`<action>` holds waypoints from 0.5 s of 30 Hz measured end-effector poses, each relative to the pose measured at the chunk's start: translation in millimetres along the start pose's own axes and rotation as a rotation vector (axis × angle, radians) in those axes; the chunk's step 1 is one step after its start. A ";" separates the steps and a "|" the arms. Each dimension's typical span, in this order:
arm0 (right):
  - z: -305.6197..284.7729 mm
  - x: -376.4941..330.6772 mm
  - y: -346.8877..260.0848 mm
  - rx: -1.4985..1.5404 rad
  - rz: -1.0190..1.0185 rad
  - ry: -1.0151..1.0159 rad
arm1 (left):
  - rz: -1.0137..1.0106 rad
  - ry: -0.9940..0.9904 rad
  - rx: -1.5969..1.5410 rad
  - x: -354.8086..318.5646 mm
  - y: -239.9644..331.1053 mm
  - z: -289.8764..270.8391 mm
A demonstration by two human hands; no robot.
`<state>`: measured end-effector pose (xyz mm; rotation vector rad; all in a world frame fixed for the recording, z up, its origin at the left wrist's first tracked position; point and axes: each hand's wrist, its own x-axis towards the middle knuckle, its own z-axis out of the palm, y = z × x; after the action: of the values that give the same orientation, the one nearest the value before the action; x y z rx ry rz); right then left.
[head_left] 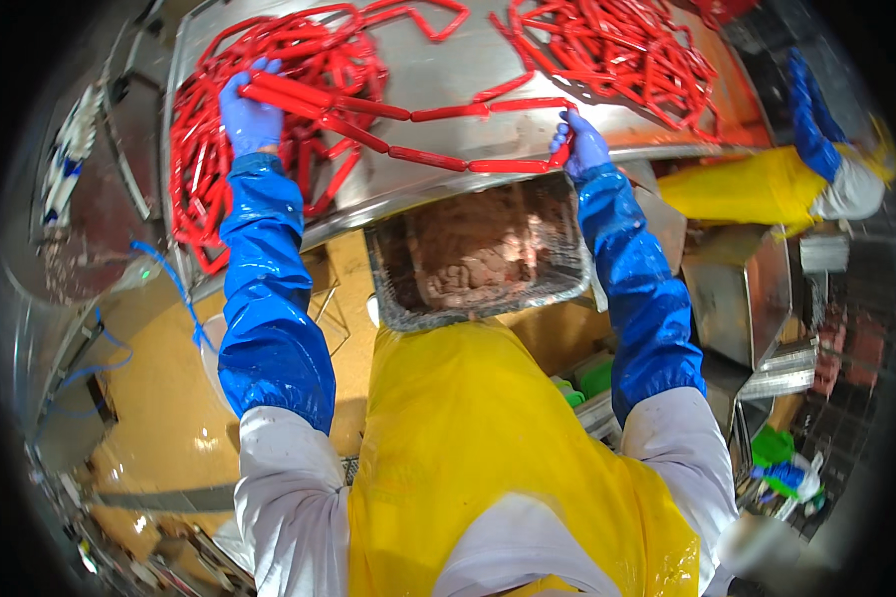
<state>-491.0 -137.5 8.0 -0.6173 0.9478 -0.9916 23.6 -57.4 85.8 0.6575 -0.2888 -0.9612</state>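
A chain of red sausage links point(428, 158) stretches between my two gloved hands above the metal table point(418, 70). My left hand point(252, 117) is closed round a bundle of links over the left heap. In my right hand point(580, 142), the fingers pinch the chain where it bends at the table's front edge. A large tangled heap of red sausage links point(299, 60) lies on the left part of the table, partly behind my left hand. Another heap of sausage links point(617, 60) covers the right part. Some strands trail between the heaps.
A dark tub point(388, 289) with pinkish-brown meat paste sits between me and the table. At the right stands another person in a yellow apron point(737, 189) with blue sleeves. A steel bin point(732, 308) is near my right arm. A blue hose point(179, 284) hangs at the left.
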 end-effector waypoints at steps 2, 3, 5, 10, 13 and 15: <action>10.6 41.9 42.7 -0.832 -0.258 0.006 | -0.046 -0.180 0.130 -17.9 2.7 14.5; 11.3 59.1 61.0 -1.531 -0.481 0.048 | -0.069 -0.213 0.226 -31.0 -6.6 28.7; 134.6 5.3 73.6 -1.831 -0.684 0.040 | -0.118 -0.285 0.439 -65.3 -8.7 8.0; 240.5 -4.3 111.9 -0.008 0.420 -0.616 | -0.358 -0.164 0.276 -117.4 -68.5 7.5; 269.4 -9.2 131.1 -0.099 0.179 -0.527 | -0.516 0.052 0.188 -118.5 -90.8 -16.3; 275.6 -18.0 133.9 -0.321 0.033 -0.508 | -0.612 0.052 0.211 -121.5 -90.6 -27.9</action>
<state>-196.4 -56.8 38.2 -1.0611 0.6608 -0.6077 -89.6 18.2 13.6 0.9921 -0.1412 -1.5068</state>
